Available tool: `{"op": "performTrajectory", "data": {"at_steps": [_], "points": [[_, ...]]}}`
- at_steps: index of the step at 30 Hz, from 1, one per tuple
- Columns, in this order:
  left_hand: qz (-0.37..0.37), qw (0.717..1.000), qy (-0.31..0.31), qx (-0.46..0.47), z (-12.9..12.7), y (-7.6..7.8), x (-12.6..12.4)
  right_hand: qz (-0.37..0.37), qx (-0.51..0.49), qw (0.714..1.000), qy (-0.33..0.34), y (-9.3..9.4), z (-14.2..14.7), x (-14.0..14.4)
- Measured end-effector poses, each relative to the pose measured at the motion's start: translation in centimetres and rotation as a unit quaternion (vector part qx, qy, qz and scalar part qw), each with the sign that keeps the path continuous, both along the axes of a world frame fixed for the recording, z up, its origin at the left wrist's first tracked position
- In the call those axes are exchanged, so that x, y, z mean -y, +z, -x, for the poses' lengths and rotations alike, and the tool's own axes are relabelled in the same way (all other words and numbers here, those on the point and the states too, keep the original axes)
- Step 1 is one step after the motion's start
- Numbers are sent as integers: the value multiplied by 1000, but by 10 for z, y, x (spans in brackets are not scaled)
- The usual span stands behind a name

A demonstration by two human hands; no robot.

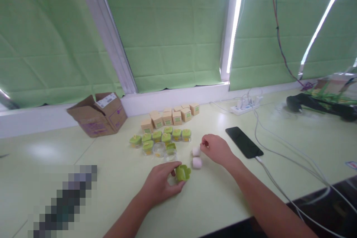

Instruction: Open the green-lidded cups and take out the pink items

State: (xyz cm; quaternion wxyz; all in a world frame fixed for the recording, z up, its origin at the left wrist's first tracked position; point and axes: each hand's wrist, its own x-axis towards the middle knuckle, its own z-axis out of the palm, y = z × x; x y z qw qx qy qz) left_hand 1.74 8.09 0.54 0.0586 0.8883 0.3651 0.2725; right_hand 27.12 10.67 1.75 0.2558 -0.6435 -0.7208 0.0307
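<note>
1. The left hand (160,184), nearest the camera, rests on the pale green worktop (223,193), its fingers grasping a green lid (183,173).
2. The right hand (217,149) lies beyond, fingers curled just beside two small pink jars (196,157); whether it grips anything, I cannot tell.
3. A cardboard box (97,115) stands far left.
4. A black phone (244,142) lies right.
5. Green-lidded jars (160,139) cluster before small tan cartons (171,115).

Head-worn view — forward and down, seemingly close over the table (251,193)
</note>
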Motion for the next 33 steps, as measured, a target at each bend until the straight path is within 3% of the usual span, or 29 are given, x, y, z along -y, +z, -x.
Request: {"op": "performTrajectory", "data": {"at_steps": [5, 12, 18, 33], "points": [[16, 1000, 0, -13, -1, -1, -1, 98, 91, 989, -55, 0, -8, 0], [49, 999, 6, -22, -1, 0, -1, 152, 119, 979, -72, -6, -11, -1], [95, 993, 13, -62, 0, 3, -2, 177, 138, 972, -73, -10, -12, -5], [48, 988, 24, -142, 3, -5, -6, 177, 149, 970, -71, -8, -9, -2]]}}
